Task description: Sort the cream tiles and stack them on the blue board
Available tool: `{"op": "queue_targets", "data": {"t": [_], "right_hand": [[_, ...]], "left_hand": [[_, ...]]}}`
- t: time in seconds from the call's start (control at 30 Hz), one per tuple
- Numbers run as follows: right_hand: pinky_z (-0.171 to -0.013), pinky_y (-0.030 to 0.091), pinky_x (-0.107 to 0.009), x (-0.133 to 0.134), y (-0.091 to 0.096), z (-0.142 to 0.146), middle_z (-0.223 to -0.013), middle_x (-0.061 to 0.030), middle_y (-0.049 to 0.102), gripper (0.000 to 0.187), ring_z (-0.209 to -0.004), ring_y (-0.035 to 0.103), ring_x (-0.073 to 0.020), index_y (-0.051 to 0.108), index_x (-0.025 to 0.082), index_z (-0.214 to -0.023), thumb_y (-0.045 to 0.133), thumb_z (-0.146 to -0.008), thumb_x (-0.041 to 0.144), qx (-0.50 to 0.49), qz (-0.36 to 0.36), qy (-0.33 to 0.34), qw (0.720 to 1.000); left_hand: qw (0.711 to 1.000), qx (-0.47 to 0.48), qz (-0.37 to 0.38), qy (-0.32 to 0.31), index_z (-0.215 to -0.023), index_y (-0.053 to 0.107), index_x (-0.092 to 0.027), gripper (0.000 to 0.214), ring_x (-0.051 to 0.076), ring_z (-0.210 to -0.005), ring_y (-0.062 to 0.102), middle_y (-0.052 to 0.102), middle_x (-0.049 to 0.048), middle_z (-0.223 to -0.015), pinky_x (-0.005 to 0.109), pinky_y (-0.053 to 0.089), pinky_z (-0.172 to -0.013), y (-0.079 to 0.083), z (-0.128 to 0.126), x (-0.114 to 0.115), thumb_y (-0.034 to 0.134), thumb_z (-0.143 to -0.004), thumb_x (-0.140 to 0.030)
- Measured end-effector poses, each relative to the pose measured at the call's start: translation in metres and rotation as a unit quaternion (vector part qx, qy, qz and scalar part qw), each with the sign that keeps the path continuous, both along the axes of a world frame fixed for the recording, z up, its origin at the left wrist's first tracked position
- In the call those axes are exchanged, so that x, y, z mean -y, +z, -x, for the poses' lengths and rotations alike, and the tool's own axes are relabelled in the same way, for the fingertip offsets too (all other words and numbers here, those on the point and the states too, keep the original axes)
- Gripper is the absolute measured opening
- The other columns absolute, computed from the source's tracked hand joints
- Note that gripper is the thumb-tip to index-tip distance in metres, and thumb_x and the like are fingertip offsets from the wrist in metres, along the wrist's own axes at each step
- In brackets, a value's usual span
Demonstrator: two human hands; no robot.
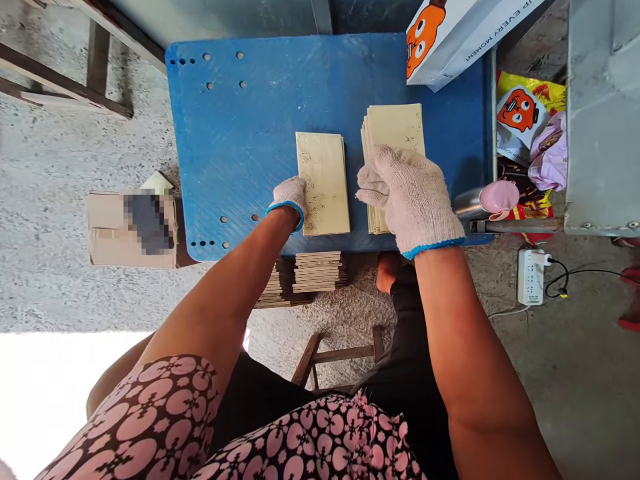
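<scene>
The blue work table point(235, 133) fills the upper centre of the frame, its top drilled with holes near the left edge. On the concrete floor at left centre lies a cardboard box point(133, 229). A white printed carton point(460, 37) overhangs the table at the upper right, with snack packets point(525, 107) beside it at the right edge and a power strip point(530, 275) on the floor at right centre.

Two groups of pale rectangular panels lie on the table. The right stack point(395, 127), centre right, holds several panels with fanned edges. The left panel point(324, 183), at frame centre, appears to be one or very few pieces, lying flat. Further stacks of panels point(317, 272) rest below the table's near edge, at lower centre.

The right hand point(410, 197), in a white knit glove, lies over the near half of the right stack; the fingers curl at its left edge, apparently gripping the top panel, though the contact itself is hidden. The left hand point(289, 199), likewise gloved, presses against the left edge of the left panel, fingers closed on it.

Judged progress: transfer between piles looks early; most panels sit in the right stack, few at centre
</scene>
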State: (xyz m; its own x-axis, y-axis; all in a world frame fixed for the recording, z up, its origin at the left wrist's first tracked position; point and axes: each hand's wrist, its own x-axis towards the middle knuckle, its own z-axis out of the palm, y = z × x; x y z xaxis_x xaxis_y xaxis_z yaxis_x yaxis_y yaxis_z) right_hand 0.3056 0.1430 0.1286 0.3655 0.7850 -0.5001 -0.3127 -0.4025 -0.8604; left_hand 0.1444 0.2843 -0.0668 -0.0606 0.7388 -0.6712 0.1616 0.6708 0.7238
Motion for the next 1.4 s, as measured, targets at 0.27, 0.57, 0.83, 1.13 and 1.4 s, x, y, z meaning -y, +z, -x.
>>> {"op": "queue_targets", "data": {"t": [0.27, 0.57, 0.83, 1.13, 1.4], "right_hand": [[-0.076, 0.055, -0.024, 0.0, -0.007, 0.003, -0.075, 0.0022, 0.056, 0.027, -0.077, 0.06, -0.0128, 0.059, 0.023, -0.081, 0.07, -0.09, 0.047, -0.042, -0.027, -0.021, 0.999], [-0.074, 0.057, -0.03, -0.002, -0.009, 0.009, -0.076, -0.0003, 0.06, 0.037, -0.077, 0.061, -0.0164, 0.061, 0.025, -0.076, 0.076, -0.082, 0.058, -0.033, -0.026, -0.038, 0.998], [-0.076, 0.056, -0.032, -0.004, -0.011, 0.01, -0.077, -0.0005, 0.058, 0.04, -0.079, 0.062, -0.0176, 0.058, 0.026, -0.08, 0.071, -0.084, 0.063, -0.007, -0.01, -0.016, 1.0], [-0.074, 0.057, -0.032, -0.007, -0.019, 0.005, -0.08, -0.0022, 0.062, 0.043, -0.083, 0.064, -0.0203, 0.054, 0.026, -0.076, 0.065, -0.084, 0.068, 0.039, -0.014, 0.026, 0.999], [-0.072, 0.057, -0.03, -0.005, -0.021, 0.0, -0.079, -0.0033, 0.058, 0.051, -0.086, 0.063, -0.0214, 0.048, 0.026, -0.074, 0.054, -0.086, 0.075, 0.096, -0.016, 0.052, 0.994]], "left_hand": [[0.999, -0.015, -0.04, -0.015, -0.09, 0.063, -0.019, 0.014, 0.018, -0.099, 0.064, 0.07, 0.0058, -0.107, 0.025, 0.052, -0.093, 0.002, 0.001, 0.005, 0.061, -0.079, -0.011], [0.961, -0.2, -0.094, -0.165, -0.1, 0.074, -0.012, 0.031, 0.02, -0.093, 0.068, 0.074, 0.0075, -0.1, 0.029, 0.053, -0.081, 0.013, 0.007, 0.007, 0.05, -0.08, -0.014], [0.905, -0.31, -0.1, -0.274, -0.108, 0.072, -0.011, 0.032, 0.03, -0.11, 0.065, 0.07, 0.015, -0.111, 0.041, 0.052, -0.096, 0.018, 0.005, -0.001, 0.059, -0.086, -0.03], [0.853, -0.426, -0.101, -0.285, -0.157, 0.029, -0.005, 0.112, 0.04, -0.145, 0.034, 0.034, 0.0262, -0.156, 0.051, 0.034, -0.118, 0.047, -0.052, 0.055, 0.081, -0.071, -0.055], [0.854, -0.432, -0.048, -0.285, -0.165, 0.019, -0.014, 0.115, 0.041, -0.153, 0.021, 0.021, 0.024, -0.166, 0.055, 0.024, -0.121, 0.045, -0.065, 0.054, 0.081, -0.075, -0.051]]}}
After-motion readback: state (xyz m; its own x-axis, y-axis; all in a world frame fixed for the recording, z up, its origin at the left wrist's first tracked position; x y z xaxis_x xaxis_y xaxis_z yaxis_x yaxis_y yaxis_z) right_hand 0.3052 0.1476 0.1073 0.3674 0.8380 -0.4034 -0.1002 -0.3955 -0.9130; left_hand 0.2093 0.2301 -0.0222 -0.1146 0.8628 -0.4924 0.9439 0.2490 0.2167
